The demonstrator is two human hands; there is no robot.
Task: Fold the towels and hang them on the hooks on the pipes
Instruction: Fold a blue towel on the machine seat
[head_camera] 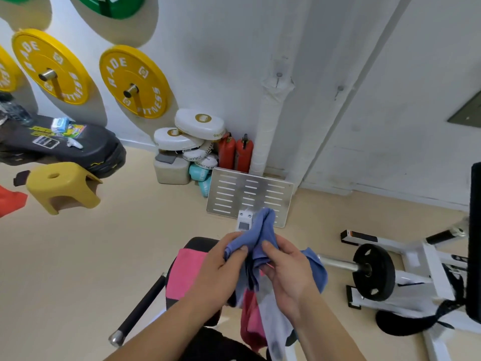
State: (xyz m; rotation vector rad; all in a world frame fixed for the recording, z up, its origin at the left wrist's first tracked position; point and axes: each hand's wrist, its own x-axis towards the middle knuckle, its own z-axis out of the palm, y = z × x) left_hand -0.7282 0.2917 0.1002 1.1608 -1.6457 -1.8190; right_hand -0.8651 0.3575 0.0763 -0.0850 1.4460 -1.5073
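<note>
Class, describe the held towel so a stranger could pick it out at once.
Find the black seat, lower middle, where a pink towel lies. Just above it, the left hand and right hand grip the blue towel, bunched up. No other towel there is blue.

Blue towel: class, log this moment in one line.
blue towel: bunched, unhung | left hand: grips it | right hand: grips it

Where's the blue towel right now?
Head view, lower centre: the blue towel is bunched between the left hand and right hand, with a pink towel on the bench to its left.
</note>
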